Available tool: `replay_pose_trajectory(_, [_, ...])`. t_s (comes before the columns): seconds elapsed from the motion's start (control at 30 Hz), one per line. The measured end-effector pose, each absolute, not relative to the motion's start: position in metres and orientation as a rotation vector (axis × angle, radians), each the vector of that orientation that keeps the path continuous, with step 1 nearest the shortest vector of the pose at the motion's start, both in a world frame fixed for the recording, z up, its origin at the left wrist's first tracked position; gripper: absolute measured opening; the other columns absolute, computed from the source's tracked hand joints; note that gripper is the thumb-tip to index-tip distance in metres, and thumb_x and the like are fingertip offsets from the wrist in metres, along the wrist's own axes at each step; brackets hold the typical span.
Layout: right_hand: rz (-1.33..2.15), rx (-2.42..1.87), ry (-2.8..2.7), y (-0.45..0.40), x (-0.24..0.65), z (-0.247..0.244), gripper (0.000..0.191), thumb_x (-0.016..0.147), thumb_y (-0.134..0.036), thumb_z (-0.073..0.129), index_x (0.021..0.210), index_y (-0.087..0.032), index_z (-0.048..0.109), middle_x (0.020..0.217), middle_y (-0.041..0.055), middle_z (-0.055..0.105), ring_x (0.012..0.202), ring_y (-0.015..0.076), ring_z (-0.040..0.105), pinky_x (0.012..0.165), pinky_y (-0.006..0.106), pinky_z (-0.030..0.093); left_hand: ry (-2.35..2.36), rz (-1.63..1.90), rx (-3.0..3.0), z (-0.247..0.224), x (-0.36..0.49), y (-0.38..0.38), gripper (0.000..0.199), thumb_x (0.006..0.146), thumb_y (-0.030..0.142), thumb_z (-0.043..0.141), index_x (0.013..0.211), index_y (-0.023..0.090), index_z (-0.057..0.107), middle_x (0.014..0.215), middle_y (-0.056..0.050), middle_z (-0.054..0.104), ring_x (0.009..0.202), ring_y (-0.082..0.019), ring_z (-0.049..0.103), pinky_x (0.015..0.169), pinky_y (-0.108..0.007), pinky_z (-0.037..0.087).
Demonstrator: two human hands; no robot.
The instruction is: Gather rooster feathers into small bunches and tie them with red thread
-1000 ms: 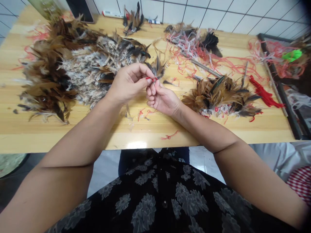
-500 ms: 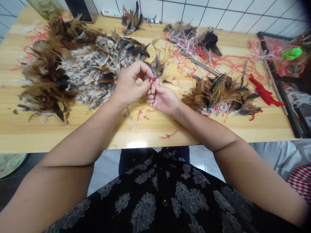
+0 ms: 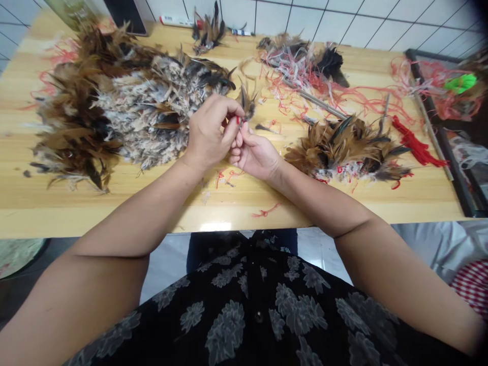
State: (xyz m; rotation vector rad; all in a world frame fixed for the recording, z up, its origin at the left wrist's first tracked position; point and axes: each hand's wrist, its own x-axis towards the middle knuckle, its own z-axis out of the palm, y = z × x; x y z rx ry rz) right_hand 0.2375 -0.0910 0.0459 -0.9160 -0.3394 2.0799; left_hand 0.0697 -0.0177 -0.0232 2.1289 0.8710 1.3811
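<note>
Above the table my two hands meet at the fingertips. My left hand [image 3: 212,133] is closed in a pinch, with a bit of red thread [image 3: 238,120] showing at its finger and thumb. My right hand [image 3: 260,155] is palm up, its thumb and fingers pressed together at the base of a small bunch of brown and dark feathers [image 3: 248,100], which points away from me. The fingers partly hide the quill ends and the thread. Close to my left hand lies a large heap of feather bunches [image 3: 141,112], brown with pale fluffy bases.
More feather bunches [image 3: 343,145] lie right of my right hand, beside a red thread bundle [image 3: 417,142]. Pink and white strings [image 3: 297,66] tangle near a thin rod [image 3: 322,104]. A dark-framed tray [image 3: 438,122] stands at right; a marker [image 3: 177,21] lies at the back.
My left hand has shifted slightly right and turned a little, its fingers closing more around the red thread. My right hand stays almost in place.
</note>
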Motion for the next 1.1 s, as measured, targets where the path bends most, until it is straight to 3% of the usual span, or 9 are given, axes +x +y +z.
replay_pose_trajectory(0.17, [2.089,-0.925,-0.322,-0.089,0.237,0.041,0.065,0.138,-0.049,0.056,0.079,-0.023,0.043,0.069,-0.0062,0.052,0.059,0.0072,0.046,0.06,0.016,0.042,0.779,1.388,2.212,-0.011,0.071,-0.021,0.022,0.124,0.049,0.085,0.11,0.033,0.077,0.112,-0.009,0.083,0.119,-0.034,0.08,0.118,-0.056,0.063])
replay_pose_trajectory(0.3, [2.076,-0.922,-0.33,-0.089,0.235,0.04,0.065,0.138,-0.051,0.055,0.08,-0.024,0.041,0.069,-0.0057,0.05,0.061,0.0091,0.043,0.061,0.017,0.042,0.916,1.312,2.093,-0.013,0.071,-0.022,0.022,0.122,0.049,0.089,0.108,0.032,0.081,0.112,-0.007,0.088,0.119,-0.033,0.084,0.118,-0.05,0.069])
replay_pose_trajectory(0.47, [2.079,-0.924,-0.317,-0.091,0.233,0.042,0.065,0.138,-0.056,0.051,0.082,-0.025,0.042,0.07,-0.0062,0.049,0.06,0.0098,0.041,0.059,0.018,0.04,0.933,1.271,1.813,-0.02,0.074,-0.02,0.026,0.119,0.048,0.093,0.109,0.027,0.081,0.103,-0.005,0.085,0.097,-0.027,0.087,0.095,-0.039,0.072])
replay_pose_trajectory(0.53, [2.08,-0.94,-0.319,-0.091,0.234,0.043,0.064,0.138,-0.057,0.051,0.083,-0.025,0.046,0.07,-0.0065,0.049,0.06,0.0096,0.041,0.059,0.018,0.04,0.939,1.275,1.733,-0.023,0.075,-0.018,0.024,0.117,0.043,0.095,0.108,0.027,0.079,0.102,-0.005,0.082,0.097,-0.027,0.087,0.095,-0.039,0.072])
replay_pose_trajectory(0.67, [2.06,-0.992,-0.33,-0.09,0.232,0.045,0.061,0.139,-0.052,0.051,0.086,-0.023,0.054,0.071,-0.0073,0.05,0.059,0.0076,0.04,0.06,0.017,0.039,0.956,1.273,1.638,-0.028,0.077,-0.013,0.025,0.113,0.033,0.098,0.106,0.027,0.076,0.097,-0.003,0.077,0.102,-0.029,0.088,0.096,-0.04,0.074])
replay_pose_trajectory(0.8, [1.971,-1.076,-0.399,-0.093,0.229,0.045,0.053,0.138,-0.04,0.058,0.088,-0.022,0.056,0.071,-0.0093,0.048,0.059,0.0059,0.038,0.06,0.015,0.036,0.932,1.281,1.555,-0.033,0.078,-0.007,0.032,0.112,0.034,0.102,0.102,0.026,0.072,0.09,0.0,0.07,0.096,-0.027,0.087,0.085,-0.035,0.07])
replay_pose_trajectory(0.97, [1.615,-1.219,-0.755,-0.075,0.246,0.021,0.04,0.131,-0.025,0.068,0.093,-0.026,0.054,0.077,-0.0089,0.052,0.066,0.0086,0.045,0.062,0.018,0.038,0.926,1.205,1.516,-0.026,0.069,-0.006,0.046,0.116,0.047,0.105,0.106,0.027,0.064,0.089,0.001,0.07,0.099,-0.025,0.084,0.086,-0.035,0.063])
replay_pose_trajectory(1.1, [0.985,-1.295,-1.146,-0.04,0.279,-0.007,0.023,0.125,-0.02,0.075,0.103,-0.025,0.067,0.093,-0.0039,0.065,0.092,0.0142,0.065,0.092,0.026,0.061,0.955,1.127,1.604,-0.012,0.062,-0.013,0.045,0.119,0.049,0.102,0.109,0.026,0.065,0.089,0.001,0.073,0.101,-0.023,0.078,0.096,-0.039,0.061])
